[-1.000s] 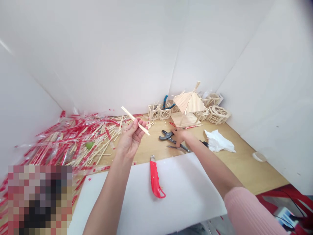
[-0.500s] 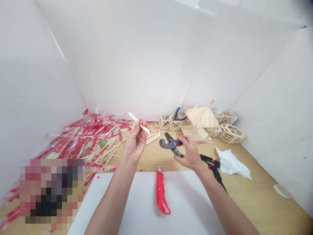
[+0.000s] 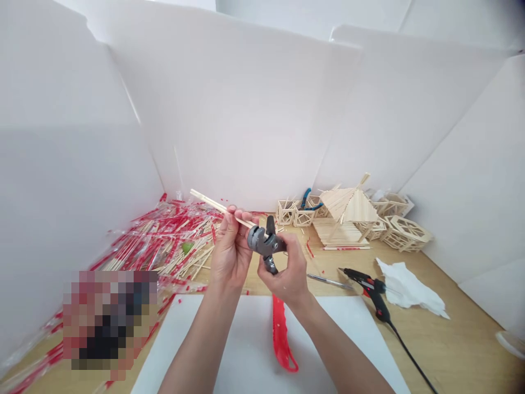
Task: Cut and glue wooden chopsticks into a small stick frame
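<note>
My left hand (image 3: 232, 241) pinches a few pale wooden sticks (image 3: 208, 200) that slant down to the right. At their lower end sits the hooked jaw of a dark grey pipe cutter (image 3: 259, 241), whose handles my right hand (image 3: 289, 268) grips. The stick ends lie at the jaw; whether the blade touches them I cannot tell. Beneath my hands a red utility knife (image 3: 281, 334) lies on a white board (image 3: 229, 350), its top end hidden behind my right hand.
Loose sticks and red wrappers (image 3: 143, 235) heap up at the left. Behind on the right stand a stick-built house (image 3: 348, 205), lattice frames (image 3: 406, 232) and blue-handled pliers (image 3: 305, 198). A black glue gun (image 3: 375, 290), a pen (image 3: 328, 281) and white tissue (image 3: 410, 287) lie at the right.
My right hand has brought the pipe cutter left to the sticks' lower end. More stick length now shows beyond my left hand. The view has shifted slightly.
</note>
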Tool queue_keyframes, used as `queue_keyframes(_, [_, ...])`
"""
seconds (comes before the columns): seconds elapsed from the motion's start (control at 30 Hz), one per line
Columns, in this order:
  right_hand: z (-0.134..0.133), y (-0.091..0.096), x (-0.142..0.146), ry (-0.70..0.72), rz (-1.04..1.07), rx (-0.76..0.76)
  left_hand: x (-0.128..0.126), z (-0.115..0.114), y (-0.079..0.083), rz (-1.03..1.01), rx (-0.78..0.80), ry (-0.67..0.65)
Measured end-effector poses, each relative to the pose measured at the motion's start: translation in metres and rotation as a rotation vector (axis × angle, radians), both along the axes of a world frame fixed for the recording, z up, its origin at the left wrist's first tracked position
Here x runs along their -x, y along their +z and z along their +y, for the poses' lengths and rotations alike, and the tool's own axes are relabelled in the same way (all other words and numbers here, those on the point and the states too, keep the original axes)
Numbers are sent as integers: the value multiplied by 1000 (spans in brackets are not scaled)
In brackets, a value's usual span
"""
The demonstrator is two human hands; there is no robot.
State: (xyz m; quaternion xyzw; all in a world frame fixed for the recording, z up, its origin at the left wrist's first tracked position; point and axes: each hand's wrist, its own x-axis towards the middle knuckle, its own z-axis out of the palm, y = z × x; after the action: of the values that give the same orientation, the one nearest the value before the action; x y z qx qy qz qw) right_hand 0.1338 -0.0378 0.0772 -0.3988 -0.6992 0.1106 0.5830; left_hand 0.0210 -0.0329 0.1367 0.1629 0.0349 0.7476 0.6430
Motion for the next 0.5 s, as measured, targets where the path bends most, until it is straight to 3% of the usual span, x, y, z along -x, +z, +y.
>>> queue_keyframes(0.27, [-1,8,8,-19,42,-17,1,2,-3,-80,-5,-76])
queue_keyframes(0.4, [-2,10,8,-20,67,28,-1,3,-4,-60,7,-6])
queue_keyframes(0.5, [-3,12,11,28,125,91,-2,0,-3,29,-16,120])
